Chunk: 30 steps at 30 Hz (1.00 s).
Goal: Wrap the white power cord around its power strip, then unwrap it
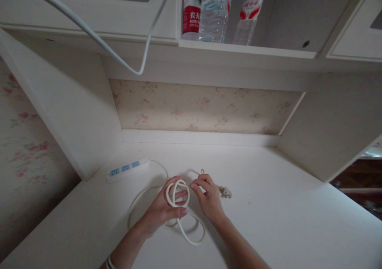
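A cream power cord (189, 241) is looped in a small coil over the palm and fingers of my left hand (167, 205), whose thumb rests at the coil's lower edge. Close on its right, my right hand (207, 195) pinches the cord between thumb and fingertips. More of the cord trails on the desk in loose loops below and to the left. It runs up to a white power strip (127, 169) with blue sockets. A greyish end piece (226, 192), perhaps the plug, lies just beyond my right hand; its details are blurred.
The white desk (283, 221) meets side panels on the left and right. Above it, a shelf (247, 50) holds several plastic bottles (213, 14). A pale bent cable or tube (101, 42) hangs in front of the upper left cabinet.
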Tool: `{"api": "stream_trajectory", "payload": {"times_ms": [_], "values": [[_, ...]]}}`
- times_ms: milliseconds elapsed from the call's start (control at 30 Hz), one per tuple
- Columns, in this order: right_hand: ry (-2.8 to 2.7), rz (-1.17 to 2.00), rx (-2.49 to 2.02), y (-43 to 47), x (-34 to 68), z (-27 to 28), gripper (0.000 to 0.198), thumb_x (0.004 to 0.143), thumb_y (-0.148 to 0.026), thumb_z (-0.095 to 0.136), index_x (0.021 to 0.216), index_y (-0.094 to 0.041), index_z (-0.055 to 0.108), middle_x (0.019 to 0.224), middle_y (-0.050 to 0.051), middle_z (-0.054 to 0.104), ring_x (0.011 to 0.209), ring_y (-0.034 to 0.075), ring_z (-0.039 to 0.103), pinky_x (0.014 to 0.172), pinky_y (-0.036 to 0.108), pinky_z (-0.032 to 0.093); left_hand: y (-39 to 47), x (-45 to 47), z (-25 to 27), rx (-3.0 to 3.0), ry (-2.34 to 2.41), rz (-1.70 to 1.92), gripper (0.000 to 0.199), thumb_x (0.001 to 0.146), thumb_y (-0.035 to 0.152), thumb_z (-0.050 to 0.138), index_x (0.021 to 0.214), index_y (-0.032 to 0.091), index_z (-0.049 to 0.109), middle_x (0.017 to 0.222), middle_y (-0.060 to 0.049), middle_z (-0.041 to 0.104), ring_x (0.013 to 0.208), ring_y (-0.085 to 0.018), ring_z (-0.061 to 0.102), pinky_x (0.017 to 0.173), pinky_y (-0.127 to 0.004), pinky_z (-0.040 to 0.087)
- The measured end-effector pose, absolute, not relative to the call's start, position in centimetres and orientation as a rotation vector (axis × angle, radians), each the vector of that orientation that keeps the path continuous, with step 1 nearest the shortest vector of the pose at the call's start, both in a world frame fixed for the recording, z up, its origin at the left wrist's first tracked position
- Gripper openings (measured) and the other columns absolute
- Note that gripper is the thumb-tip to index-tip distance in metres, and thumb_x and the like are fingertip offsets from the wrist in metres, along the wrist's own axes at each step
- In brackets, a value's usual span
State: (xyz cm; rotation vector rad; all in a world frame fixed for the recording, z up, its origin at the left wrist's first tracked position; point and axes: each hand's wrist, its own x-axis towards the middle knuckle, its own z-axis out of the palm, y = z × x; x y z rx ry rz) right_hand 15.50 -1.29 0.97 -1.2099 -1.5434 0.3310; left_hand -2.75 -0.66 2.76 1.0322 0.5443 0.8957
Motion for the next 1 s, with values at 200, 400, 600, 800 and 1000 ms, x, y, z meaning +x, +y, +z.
{"api": "stream_trajectory", "payload": {"times_ms": [200,400,600,800,1000], "values": [[-1.599,0.423,-1.174,-1.3,15.0,0.5,0.013,0.086,-0.026,0.055,0.088,-0.023,0.068,0.085,0.004,0.056,0.082,0.016,0.054,0.074,0.028,0.045,-0.5,-2.5,1.9,1.106,0.537,0.842,0.079,0.061,0.019,0.08,0.125,0.032,0.035,0.133,-0.01,0.042,0.113,-0.029,0.053,0.096,-0.046,0.039],[-1.76,0.521,-1.201,-1.3,14.9,0.2,0.033,0.091,-0.026,0.044,0.122,-0.027,0.056,0.087,0.004,0.057,0.08,0.015,0.055,0.073,0.028,0.046,-0.6,-2.3,1.7,1.361,0.6,0.816,0.075,0.064,0.019,0.076,0.126,0.025,0.034,0.126,-0.012,0.049,0.113,-0.026,0.053,0.099,-0.043,0.039],[-1.761,0.617,-1.224,-1.5,14.8,0.7,0.029,0.094,-0.028,0.04,0.11,-0.025,0.063,0.087,0.003,0.058,0.082,0.014,0.056,0.075,0.026,0.044,-0.6,-2.1,1.9,1.641,0.808,0.816,0.077,0.06,0.016,0.075,0.128,0.022,0.038,0.121,-0.01,0.056,0.108,-0.024,0.055,0.096,-0.039,0.042],[-1.737,0.68,-1.252,-1.9,14.7,1.5,0.03,0.088,-0.038,0.051,0.114,-0.024,0.061,0.092,0.004,0.059,0.076,0.013,0.055,0.067,0.024,0.044,-0.6,-1.9,1.9,1.817,0.912,0.855,0.081,0.059,0.01,0.071,0.132,0.023,0.039,0.124,-0.007,0.056,0.107,-0.022,0.056,0.094,-0.034,0.044],[-1.593,0.735,-1.266,-1.8,14.4,1.3,0.029,0.085,-0.043,0.052,0.1,-0.023,0.067,0.091,0.004,0.065,0.076,0.015,0.059,0.064,0.024,0.047,-0.9,-1.9,1.8,1.876,0.941,0.884,0.078,0.058,0.011,0.071,0.131,0.026,0.044,0.126,-0.006,0.056,0.112,-0.024,0.053,0.097,-0.034,0.039]]}}
